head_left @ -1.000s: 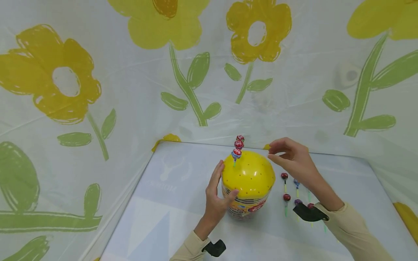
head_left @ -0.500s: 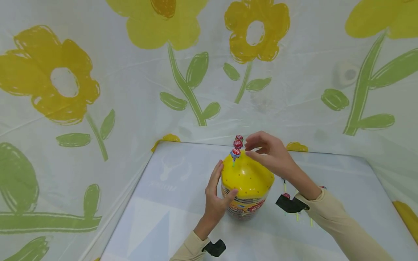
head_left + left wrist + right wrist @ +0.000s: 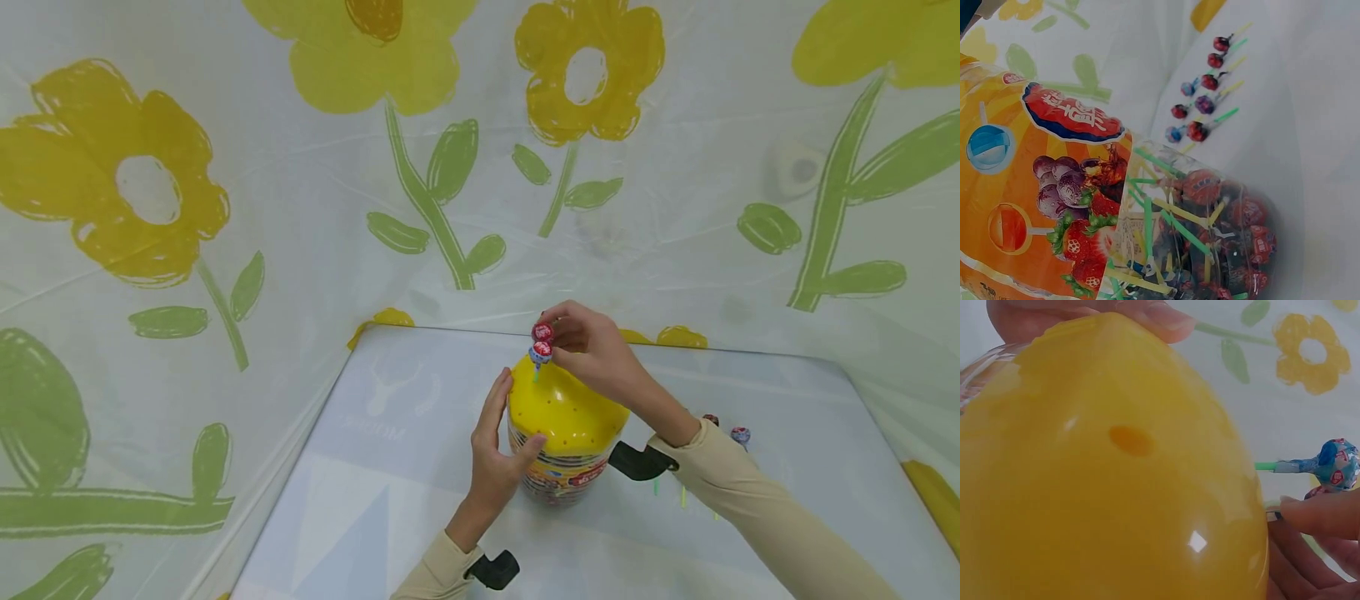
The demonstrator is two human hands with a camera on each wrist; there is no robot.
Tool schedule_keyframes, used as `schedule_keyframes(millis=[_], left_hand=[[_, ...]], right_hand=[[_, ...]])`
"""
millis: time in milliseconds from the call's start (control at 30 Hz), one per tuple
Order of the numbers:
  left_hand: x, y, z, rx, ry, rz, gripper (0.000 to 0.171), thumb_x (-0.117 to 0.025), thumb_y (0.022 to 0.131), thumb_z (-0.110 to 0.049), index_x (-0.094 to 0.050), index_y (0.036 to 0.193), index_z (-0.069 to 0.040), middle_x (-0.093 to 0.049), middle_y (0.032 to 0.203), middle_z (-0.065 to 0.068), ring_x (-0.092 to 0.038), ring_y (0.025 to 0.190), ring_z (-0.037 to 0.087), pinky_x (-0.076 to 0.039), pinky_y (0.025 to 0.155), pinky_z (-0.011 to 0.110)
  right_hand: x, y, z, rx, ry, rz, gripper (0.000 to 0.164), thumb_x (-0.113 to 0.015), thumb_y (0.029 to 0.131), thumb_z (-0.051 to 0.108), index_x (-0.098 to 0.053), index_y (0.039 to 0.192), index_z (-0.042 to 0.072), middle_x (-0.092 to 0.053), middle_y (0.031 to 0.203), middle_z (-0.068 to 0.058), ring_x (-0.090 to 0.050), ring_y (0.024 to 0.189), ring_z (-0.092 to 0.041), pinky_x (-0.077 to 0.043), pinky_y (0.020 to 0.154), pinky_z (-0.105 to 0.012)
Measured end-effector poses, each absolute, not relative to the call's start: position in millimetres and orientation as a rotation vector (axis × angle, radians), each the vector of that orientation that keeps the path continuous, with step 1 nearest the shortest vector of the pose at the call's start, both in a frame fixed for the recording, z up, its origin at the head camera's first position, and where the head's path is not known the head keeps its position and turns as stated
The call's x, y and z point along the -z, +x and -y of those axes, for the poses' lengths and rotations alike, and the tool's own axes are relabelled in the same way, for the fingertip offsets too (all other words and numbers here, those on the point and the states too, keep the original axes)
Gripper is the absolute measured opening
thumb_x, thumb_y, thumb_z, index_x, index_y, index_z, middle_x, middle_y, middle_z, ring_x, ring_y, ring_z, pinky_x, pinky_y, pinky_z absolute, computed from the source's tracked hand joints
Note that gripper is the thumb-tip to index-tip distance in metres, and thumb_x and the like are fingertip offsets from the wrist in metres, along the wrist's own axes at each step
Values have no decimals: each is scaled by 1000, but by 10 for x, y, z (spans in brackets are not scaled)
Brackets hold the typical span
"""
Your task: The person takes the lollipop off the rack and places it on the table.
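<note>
A clear candy jar [image 3: 1079, 187] full of lollipops, with a yellow domed lid [image 3: 573, 408] dotted with small holes, stands on the table. My left hand [image 3: 497, 462] grips its left side, thumb toward the front. Lollipops stand upright in the lid's far left part: a blue-and-white one [image 3: 541, 352] in front and a red one [image 3: 542, 332] behind it. My right hand [image 3: 592, 348] reaches over the lid and pinches the red one low on its stick, close to the lid. In the right wrist view, the blue-wrapped lollipop [image 3: 1337, 464] stands beside the right thumb.
Loose lollipops [image 3: 1204, 104] lie in rows on the white table [image 3: 360, 433] to the right of the jar, partly hidden by the right forearm in the head view. A flower-printed curtain [image 3: 315, 208] hangs behind the table.
My right hand has moved left from beside the jar, over the lid to the standing lollipops, and its fingers have closed on one. The left hand stays on the jar.
</note>
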State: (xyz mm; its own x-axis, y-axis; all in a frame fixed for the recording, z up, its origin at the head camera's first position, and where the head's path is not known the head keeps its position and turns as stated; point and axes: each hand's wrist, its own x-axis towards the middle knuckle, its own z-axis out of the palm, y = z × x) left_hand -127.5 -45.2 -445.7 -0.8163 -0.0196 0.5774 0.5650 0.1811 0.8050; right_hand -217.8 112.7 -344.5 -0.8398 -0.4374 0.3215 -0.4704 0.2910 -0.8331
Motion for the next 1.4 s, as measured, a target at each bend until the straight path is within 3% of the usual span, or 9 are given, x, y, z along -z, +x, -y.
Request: schedule_keyframes(millis=[367,567,867,1400], left_hand=[[4487,-1295,418,1707,-517,1996,67,-67,84,-13,-36,141,4,-32,150,15,-33,136,28,-27,111,35],[4503,-1302,400,1712,-523,1990,67,-67,84,-14,-36,141,4,-32,149,15,-33,136,28,-27,111,34],[4493,-1302,407,1711,-525,1967,66,-67,84,-12,-36,140,5,-32,147,23,-34,135,30,-27,111,33],[4498,-1314,436,1677,-535,1952,66,-67,83,-13,-37,139,7,-33,146,25,-34,135,29,-28,110,36]], right_hand=[[3330,-2160,-1178,-1600,823,2365,33,-67,83,-4,-56,113,8,-69,98,-9,-66,88,-20,-56,80,-32],[3237,-2129,-1315,-1638,790,2276,38,-68,83,-4,-54,117,3,-68,97,-12,-67,84,-21,-56,74,-25],[3246,-2059,-1580,-1659,698,2301,38,-69,84,2,-53,118,7,-67,93,-11,-67,78,-20,-57,70,-26],[3435,-1895,-1942,-1651,568,2430,37,-68,85,5,-53,118,7,-66,92,-13,-66,78,-19,-58,65,-29]])
